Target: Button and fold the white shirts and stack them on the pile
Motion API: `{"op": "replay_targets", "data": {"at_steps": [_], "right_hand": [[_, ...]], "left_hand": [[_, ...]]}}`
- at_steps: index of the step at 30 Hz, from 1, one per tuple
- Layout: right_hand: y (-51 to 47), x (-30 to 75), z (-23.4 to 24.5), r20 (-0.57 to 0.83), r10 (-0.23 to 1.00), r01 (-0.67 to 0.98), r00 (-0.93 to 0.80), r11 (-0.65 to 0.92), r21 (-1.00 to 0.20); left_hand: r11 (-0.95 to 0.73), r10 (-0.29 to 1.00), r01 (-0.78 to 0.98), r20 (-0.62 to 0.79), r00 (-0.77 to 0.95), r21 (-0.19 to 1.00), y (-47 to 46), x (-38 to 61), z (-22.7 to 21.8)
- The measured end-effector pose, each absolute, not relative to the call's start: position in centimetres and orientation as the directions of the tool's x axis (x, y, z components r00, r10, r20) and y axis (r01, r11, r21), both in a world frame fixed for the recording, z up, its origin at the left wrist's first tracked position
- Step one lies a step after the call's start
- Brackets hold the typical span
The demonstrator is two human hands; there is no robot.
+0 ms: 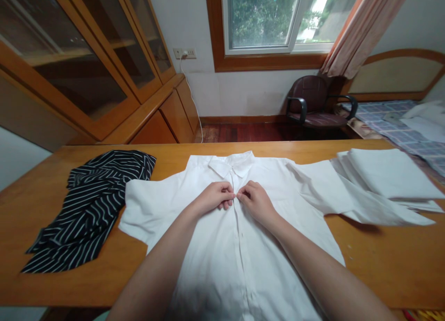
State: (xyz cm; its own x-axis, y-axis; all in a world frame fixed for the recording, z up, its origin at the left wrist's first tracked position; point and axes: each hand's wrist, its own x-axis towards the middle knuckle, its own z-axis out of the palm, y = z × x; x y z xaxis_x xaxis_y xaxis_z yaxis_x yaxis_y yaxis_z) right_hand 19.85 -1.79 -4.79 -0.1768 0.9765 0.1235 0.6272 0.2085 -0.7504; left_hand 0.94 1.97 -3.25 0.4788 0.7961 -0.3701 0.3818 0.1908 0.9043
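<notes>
A white button-up shirt (208, 256) lies front side up on the wooden table, its collar (243, 162) at the far edge and its sleeves spread to both sides. My left hand (218, 196) pinches the front placket a little below the collar. From the other side my right hand (253, 200) pinches the same placket, with the fingertips of both hands almost touching. Whatever button sits between the fingers is hidden. Lower on the placket, small buttons show faintly.
A black garment with white stripes (93, 210) lies crumpled at the table's left. Folded white cloth (392, 173) is stacked at the right, by the shirt's sleeve. Beyond the wooden table (375, 270) stand a chair (314, 101), a bed (385, 117) and a glass-door cabinet (114, 98).
</notes>
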Motion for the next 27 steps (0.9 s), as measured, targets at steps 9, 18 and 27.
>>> {"op": "replay_targets", "data": {"at_steps": [9,18,27], "right_hand": [[-1.78,19.80,-4.85,0.125,0.977,0.638,-0.173,0.208,-0.741],[-1.66,19.87,-5.24,0.143,0.974,0.629,-0.176,0.223,-0.744],[-1.57,20.05,-5.60,0.151,0.977,0.601,-0.151,0.212,-0.770]], "left_hand": [[0.182,0.803,0.386,-0.363,0.472,0.904,1.95,1.01,-3.35],[0.181,0.798,0.394,-0.369,0.477,0.901,1.92,1.06,-3.07],[0.201,0.807,0.357,-0.360,0.467,0.912,2.27,0.88,-3.30]]}}
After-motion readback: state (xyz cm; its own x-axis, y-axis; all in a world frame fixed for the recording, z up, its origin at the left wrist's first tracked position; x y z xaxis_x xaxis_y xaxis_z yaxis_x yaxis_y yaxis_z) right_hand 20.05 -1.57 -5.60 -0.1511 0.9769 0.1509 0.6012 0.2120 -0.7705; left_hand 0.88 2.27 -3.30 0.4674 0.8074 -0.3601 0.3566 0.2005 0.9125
